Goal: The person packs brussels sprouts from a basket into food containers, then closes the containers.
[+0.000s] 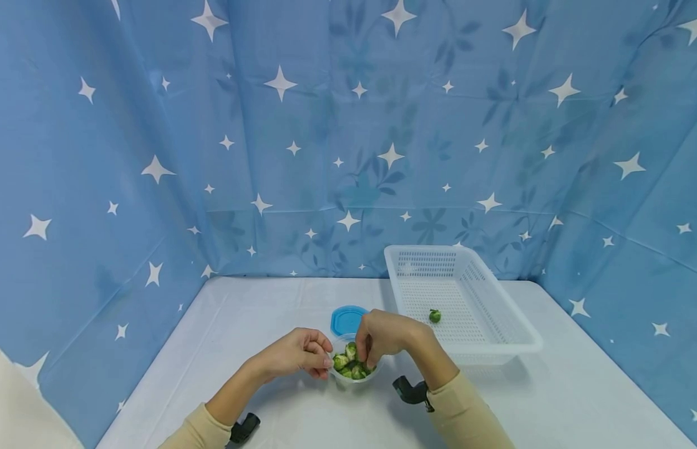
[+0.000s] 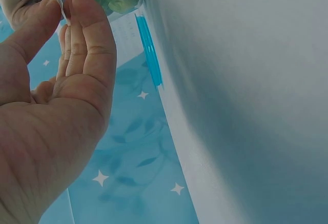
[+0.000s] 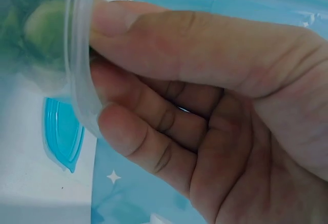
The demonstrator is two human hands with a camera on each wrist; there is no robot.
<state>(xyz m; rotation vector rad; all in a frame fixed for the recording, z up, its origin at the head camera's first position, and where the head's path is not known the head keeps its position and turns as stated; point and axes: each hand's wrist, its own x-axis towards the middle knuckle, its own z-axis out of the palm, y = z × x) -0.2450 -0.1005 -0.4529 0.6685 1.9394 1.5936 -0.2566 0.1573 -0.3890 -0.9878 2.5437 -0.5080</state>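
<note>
A round clear plastic container (image 1: 351, 380) full of green Brussels sprouts (image 1: 341, 361) stands on the white table. My left hand (image 1: 300, 353) pinches its rim from the left, thumb on one side and fingers along the outer wall, as the left wrist view shows. From the right, my right hand (image 1: 386, 335) reaches down over the rim, its thumb (image 3: 169, 44) and fingertips curled together on a sprout at the container's right side. That sprout is mostly hidden by the fingers and the rim. Remaining fingers of the right hand are bent beside the rim.
A blue lid (image 1: 347, 320) lies flat just behind the container. To the right stands a white perforated basket (image 1: 508, 324) with one Brussels sprout (image 1: 435, 315) on its floor. Blue star-patterned curtains (image 1: 303, 174) enclose the white table (image 1: 258, 312) at the back and sides.
</note>
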